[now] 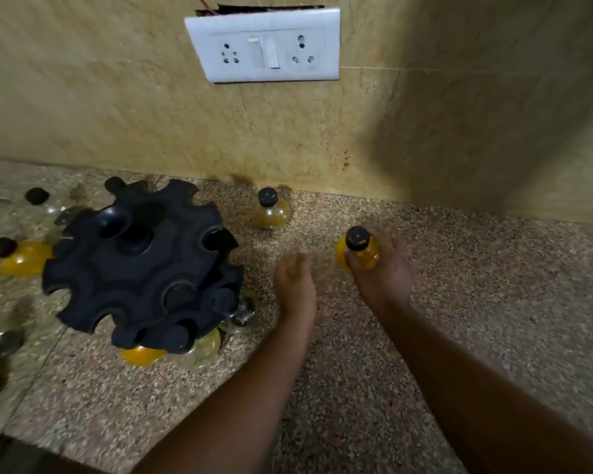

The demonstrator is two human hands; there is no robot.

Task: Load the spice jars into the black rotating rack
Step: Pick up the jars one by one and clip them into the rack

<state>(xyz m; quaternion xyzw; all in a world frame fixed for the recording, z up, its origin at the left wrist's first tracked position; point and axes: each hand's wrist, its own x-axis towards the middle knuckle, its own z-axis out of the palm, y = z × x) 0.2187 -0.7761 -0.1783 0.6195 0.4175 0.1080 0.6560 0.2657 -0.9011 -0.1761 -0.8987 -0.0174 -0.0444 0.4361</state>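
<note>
The black rotating rack (141, 268) stands on the speckled granite counter (356, 354) at the left, with several black-capped jars seated in its lower slots. My right hand (380, 271) is shut on a yellow spice jar (358, 251) with a black cap, held upright right of the rack. My left hand (295, 285) hovers open and empty between the rack and that jar, blurred by motion. Another jar of brownish-yellow spice (271, 208) stands alone near the wall.
A beige tiled wall rises behind the counter, carrying a white switch and socket plate (264, 46). A glossy surface left of the rack mirrors it and its jars (18, 254). The counter's front edge drops off at the lower left.
</note>
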